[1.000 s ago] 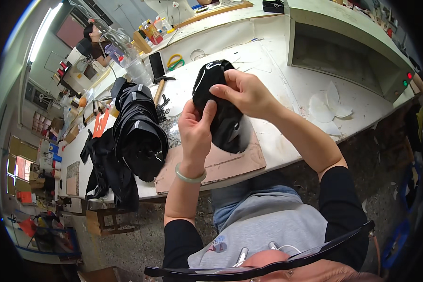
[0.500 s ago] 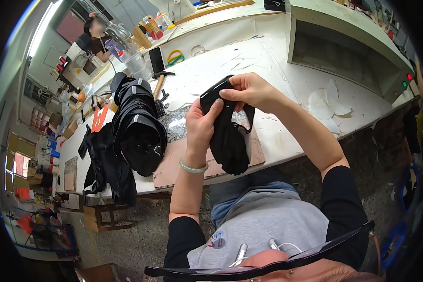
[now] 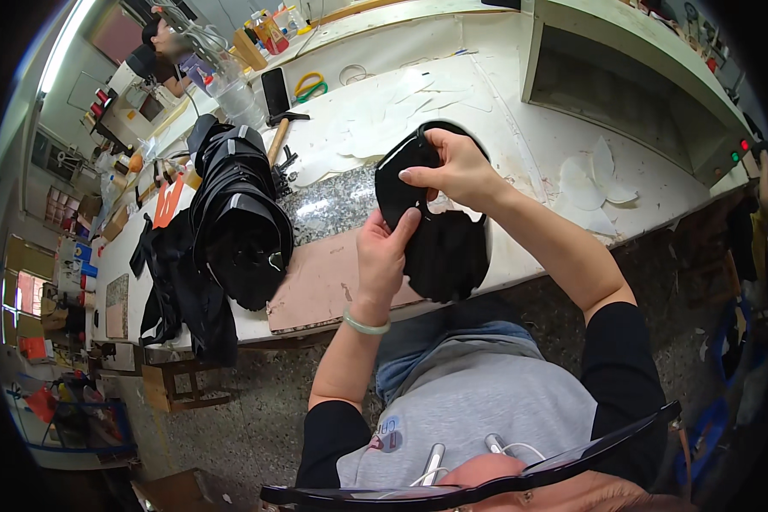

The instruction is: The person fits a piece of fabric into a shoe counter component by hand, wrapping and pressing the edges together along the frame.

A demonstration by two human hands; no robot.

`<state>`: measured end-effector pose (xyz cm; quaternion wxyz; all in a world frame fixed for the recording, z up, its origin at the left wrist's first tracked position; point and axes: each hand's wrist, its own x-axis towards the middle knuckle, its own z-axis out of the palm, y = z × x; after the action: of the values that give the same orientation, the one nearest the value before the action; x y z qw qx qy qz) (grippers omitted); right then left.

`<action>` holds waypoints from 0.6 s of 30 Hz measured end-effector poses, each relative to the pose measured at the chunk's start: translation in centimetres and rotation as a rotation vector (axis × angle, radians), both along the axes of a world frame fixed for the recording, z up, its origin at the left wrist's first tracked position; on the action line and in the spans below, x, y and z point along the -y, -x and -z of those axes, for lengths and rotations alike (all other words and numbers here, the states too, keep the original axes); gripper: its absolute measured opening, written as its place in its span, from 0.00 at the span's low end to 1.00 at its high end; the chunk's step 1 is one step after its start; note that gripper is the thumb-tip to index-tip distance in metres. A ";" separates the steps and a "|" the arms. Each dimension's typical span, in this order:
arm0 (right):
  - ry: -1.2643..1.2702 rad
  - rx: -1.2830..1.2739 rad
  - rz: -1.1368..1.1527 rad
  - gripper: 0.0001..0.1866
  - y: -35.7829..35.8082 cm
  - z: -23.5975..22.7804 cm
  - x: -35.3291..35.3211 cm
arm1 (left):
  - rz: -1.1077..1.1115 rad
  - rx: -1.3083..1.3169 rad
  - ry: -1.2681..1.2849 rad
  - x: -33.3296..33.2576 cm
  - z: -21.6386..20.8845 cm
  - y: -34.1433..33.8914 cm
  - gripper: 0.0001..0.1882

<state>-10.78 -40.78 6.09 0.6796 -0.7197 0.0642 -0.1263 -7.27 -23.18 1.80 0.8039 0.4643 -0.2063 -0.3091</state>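
Observation:
Between my hands I hold a black cloth piece with a stiff curved band above the near edge of the worktable; its exact kind I cannot make out. My left hand pinches its left side, thumb on top. Higher up, my right hand grips the band, with the thumb inside and the fingertips partly hidden. The soft part hangs down and spreads toward me. To the left lies a nested stack of similar black pieces with shiny rims, black fabric trailing off the table edge.
A speckled stone slab and a pinkish board lie beneath and left of my hands. Beyond are a hammer, a phone, scissors and white scraps. A grey open-fronted box stands right; a person sits far left.
The piece has been opened out from a folded bundle into a wider curve. My left hand has shifted lower and to the right; my right hand has moved slightly right and nearer.

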 end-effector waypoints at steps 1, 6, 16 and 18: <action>0.019 0.009 0.038 0.22 0.0 0.1 -0.2 | 0.015 -0.035 0.028 -0.2 0.3 0.5 0.17; 0.215 0.008 -0.073 0.26 1.4 -1.0 -1.4 | 0.042 -0.129 0.050 -1.8 1.5 2.6 0.22; -0.142 -0.788 -0.333 0.17 16.4 4.1 -1.1 | 0.119 -0.613 0.122 -8.2 3.2 9.2 0.22; -0.759 -0.419 -0.186 0.17 19.3 8.9 -3.8 | 0.139 -0.667 0.110 -9.0 3.6 10.6 0.22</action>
<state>-30.12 -36.98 -2.81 0.8765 -0.4320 0.1776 0.1165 -17.84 -14.19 -1.76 0.8280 0.2785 0.0204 -0.4863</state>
